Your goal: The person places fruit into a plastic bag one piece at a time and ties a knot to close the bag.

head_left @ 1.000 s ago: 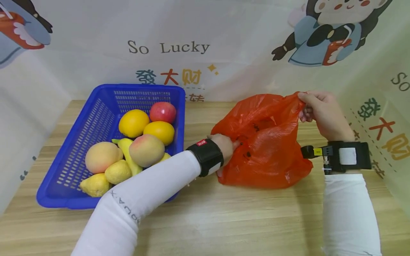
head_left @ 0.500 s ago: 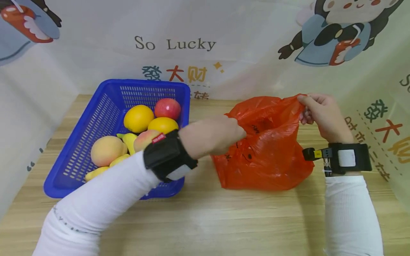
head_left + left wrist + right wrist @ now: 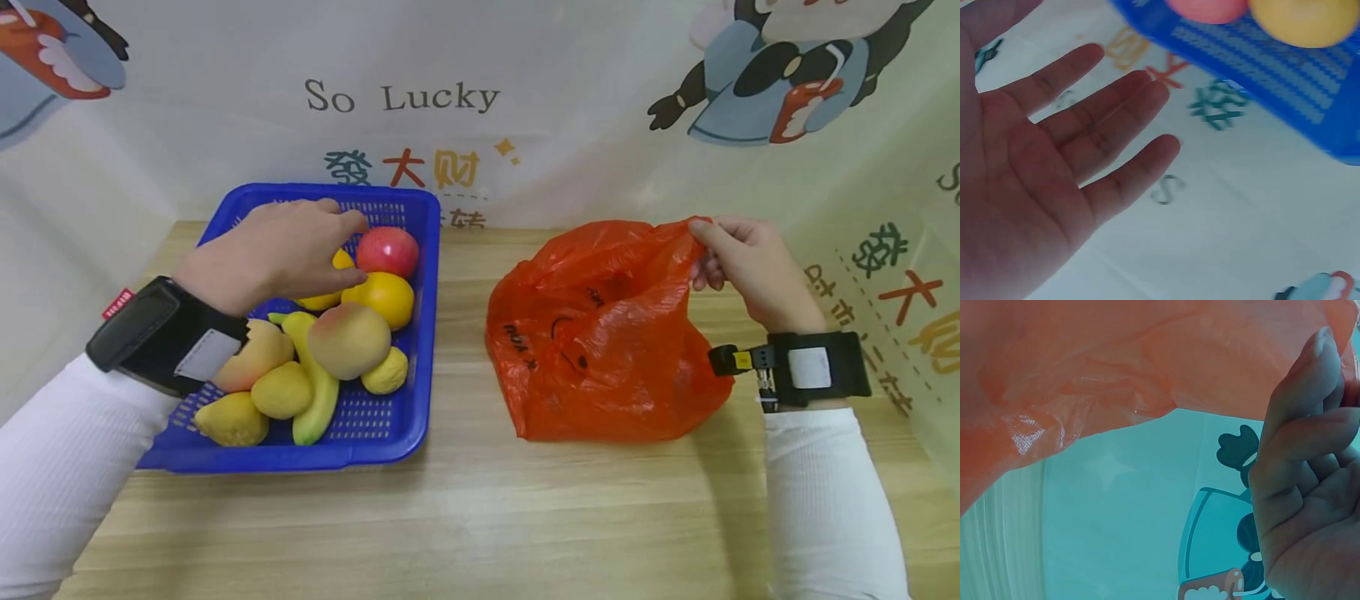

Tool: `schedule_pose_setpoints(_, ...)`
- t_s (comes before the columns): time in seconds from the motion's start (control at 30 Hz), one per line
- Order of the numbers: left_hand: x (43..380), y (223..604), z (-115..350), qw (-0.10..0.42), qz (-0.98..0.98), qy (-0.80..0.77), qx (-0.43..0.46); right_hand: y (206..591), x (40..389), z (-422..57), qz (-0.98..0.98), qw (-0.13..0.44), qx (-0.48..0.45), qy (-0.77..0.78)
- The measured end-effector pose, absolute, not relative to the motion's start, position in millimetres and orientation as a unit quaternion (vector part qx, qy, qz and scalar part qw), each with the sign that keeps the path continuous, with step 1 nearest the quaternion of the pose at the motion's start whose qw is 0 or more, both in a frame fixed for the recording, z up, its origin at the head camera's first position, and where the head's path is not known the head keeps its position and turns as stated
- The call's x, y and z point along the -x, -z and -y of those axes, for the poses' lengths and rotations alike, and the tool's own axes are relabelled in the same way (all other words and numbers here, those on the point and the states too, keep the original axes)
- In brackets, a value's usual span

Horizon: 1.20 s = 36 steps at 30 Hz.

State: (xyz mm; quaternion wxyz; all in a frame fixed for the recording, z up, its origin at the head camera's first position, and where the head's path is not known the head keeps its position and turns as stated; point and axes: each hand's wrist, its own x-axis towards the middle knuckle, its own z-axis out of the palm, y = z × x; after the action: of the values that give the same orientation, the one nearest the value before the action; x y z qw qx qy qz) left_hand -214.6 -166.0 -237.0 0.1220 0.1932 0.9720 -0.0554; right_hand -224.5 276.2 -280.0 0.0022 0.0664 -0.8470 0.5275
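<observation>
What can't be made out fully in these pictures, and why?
Red plastic bag: head view, its folds hide whatever may be inside.
Left peach: head view, partly behind the left wristband.
Rear orange: head view, partly behind the left hand.
Apple: left wrist view, cut off by the top edge.

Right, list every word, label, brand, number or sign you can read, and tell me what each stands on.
"So Lucky": the backdrop, at the back.
"發大财": the backdrop, below that; again on its right side.
"转": the backdrop, lower still.
"YOU": the red bag; its other lettering is lost in folds.
Too small to read: the red tag and the yellow label.
Other backdrop lettering is cut off or unclear.
</observation>
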Motion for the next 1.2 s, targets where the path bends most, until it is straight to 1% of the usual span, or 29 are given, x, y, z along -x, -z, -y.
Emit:
schedule_pose_setpoints(0.13,214.4,252.7,179.9,0.143,-0.971,0.032,-0.191,277.1,223.8,-275.3,0.853,0.004,-0.069,-0.517)
schedule_pose_setpoints(0.43,212.5,278.6,171.9,0.205,-0.935,-0.034,-0.287,278.8,222.0,-277.2,0.857,0.005,-0.076,-0.509)
schedule_pose_setpoints(0.63,209.7,286.3,166.1,0.231,-0.931,-0.019,-0.281,281.6,221.6,-279.4,0.854,0.0,-0.078,-0.514)
schedule_pose_setpoints(0.83,200.1,292.7,162.4,0.264,-0.933,-0.007,-0.246,281.8,220.9,-281.1,0.857,0.001,-0.075,-0.509)
schedule_pose_setpoints(0.9,197.8,294.8,162.0,0.265,-0.934,-0.006,-0.241,281.9,220.8,-280.6,0.861,0.001,-0.071,-0.503)
schedule_pose_setpoints(1.2,194.4,299.1,167.0,0.23,-0.937,-0.031,-0.26,282.3,221.9,-280.8,0.862,-0.001,-0.066,-0.502)
